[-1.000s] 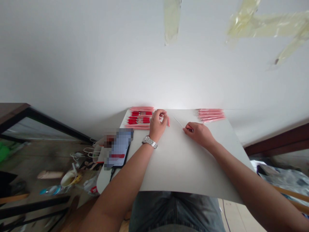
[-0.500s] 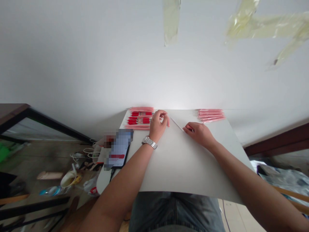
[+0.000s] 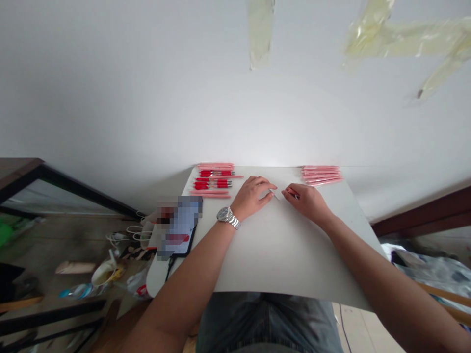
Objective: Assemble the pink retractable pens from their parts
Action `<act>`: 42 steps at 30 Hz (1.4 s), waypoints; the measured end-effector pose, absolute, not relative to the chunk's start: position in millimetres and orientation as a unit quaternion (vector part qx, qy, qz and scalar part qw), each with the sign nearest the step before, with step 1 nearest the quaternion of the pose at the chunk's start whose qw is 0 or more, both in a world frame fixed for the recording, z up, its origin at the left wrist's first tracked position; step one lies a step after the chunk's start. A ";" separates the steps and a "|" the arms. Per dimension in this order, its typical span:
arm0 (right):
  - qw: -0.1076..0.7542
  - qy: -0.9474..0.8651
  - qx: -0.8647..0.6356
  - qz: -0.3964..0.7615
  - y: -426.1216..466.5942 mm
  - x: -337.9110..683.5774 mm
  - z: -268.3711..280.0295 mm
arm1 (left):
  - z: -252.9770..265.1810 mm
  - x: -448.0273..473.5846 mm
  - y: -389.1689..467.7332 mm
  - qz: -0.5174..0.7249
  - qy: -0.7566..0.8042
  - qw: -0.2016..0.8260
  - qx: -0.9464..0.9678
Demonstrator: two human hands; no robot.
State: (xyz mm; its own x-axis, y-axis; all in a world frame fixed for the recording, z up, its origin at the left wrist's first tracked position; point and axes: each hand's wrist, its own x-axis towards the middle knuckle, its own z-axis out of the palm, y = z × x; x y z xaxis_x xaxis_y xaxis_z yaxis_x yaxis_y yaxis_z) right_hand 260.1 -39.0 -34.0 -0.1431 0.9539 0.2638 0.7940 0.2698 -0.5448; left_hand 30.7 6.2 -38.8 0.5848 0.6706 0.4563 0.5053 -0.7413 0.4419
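My left hand [image 3: 253, 196], with a metal watch [image 3: 228, 217] on the wrist, has its thumb and forefinger apart over the middle of the table. A thin white stick, like a pen refill [image 3: 277, 196], shows in part by the left fingertips; whether they touch it I cannot tell. Close on the right, my right hand [image 3: 307, 201] is closed, its curled fingers around a small pink and dark piece [image 3: 292, 191], mostly hidden. Beyond my left hand lie red pens [image 3: 213, 184] in small groups and pink pen barrels [image 3: 210, 194].
A bundle of pink barrels [image 3: 321, 175] lies at the table's back right. A phone [image 3: 182, 228] with a cable rests along the left edge. The white table [image 3: 279, 260] stands against the wall; a dark frame [image 3: 62, 181] is at left.
My left hand has moved right, away from the pens, and its fingers have spread. A pink barrel formerly at its fingers now shows beside the red pens. My right hand has shifted slightly.
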 end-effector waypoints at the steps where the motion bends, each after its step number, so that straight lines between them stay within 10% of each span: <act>1: 0.289 -0.742 -0.588 0.139 -39.0 260.2 -34.4 | -39.3 31.4 5.5 0.299 0.325 0.134 0.887; 42: 0.296 -0.743 -0.584 0.138 -38.1 262.9 -33.8 | -40.8 28.9 8.5 0.302 0.365 0.138 0.870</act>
